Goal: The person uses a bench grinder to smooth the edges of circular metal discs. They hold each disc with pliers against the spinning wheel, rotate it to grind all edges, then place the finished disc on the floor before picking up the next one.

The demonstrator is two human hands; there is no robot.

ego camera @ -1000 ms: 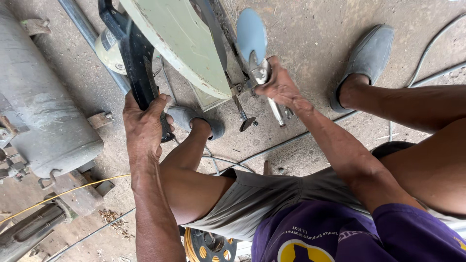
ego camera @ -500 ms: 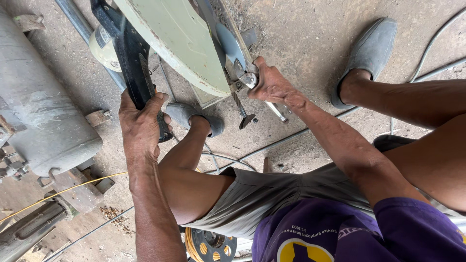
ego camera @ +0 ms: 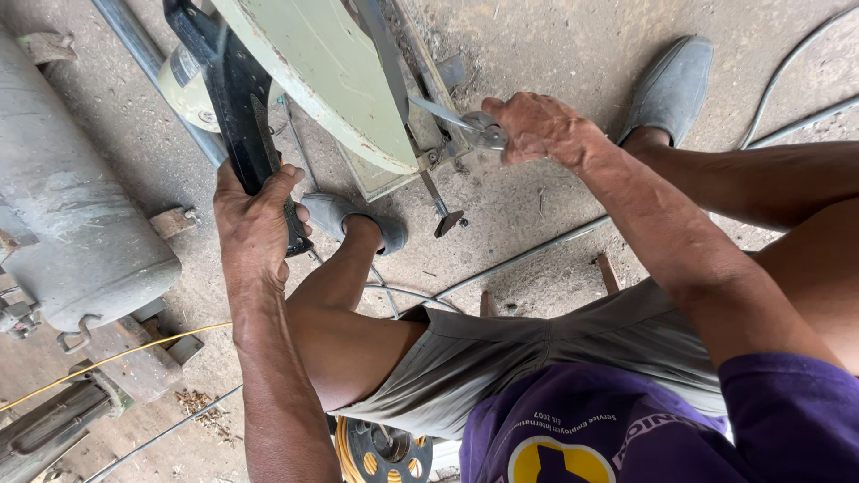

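My left hand [ego camera: 255, 219] grips the black handle [ego camera: 234, 107] of a pale green chop saw [ego camera: 322, 72] that stands on the concrete floor. My right hand [ego camera: 541, 125] is closed around a metal wrench [ego camera: 461, 121] set against the side of the saw's guard. A thin metal rod [ego camera: 440, 204] with a dark foot sticks out below the saw. My left foot in a grey shoe [ego camera: 344, 215] is planted beside the saw base; my right grey shoe [ego camera: 671, 85] is farther right.
A large grey steel cylinder [ego camera: 72, 197] lies at the left. A metal pipe [ego camera: 152, 63] runs past the saw. Cables [ego camera: 528, 255] and a yellow cord [ego camera: 116, 358] cross the floor. A yellow-spoked reel [ego camera: 385, 452] sits under my leg.
My right hand has moved right and down with the wrench, away from the blade area. The round blue-grey disc seen a second ago is out of sight. My left hand keeps its grip on the handle.
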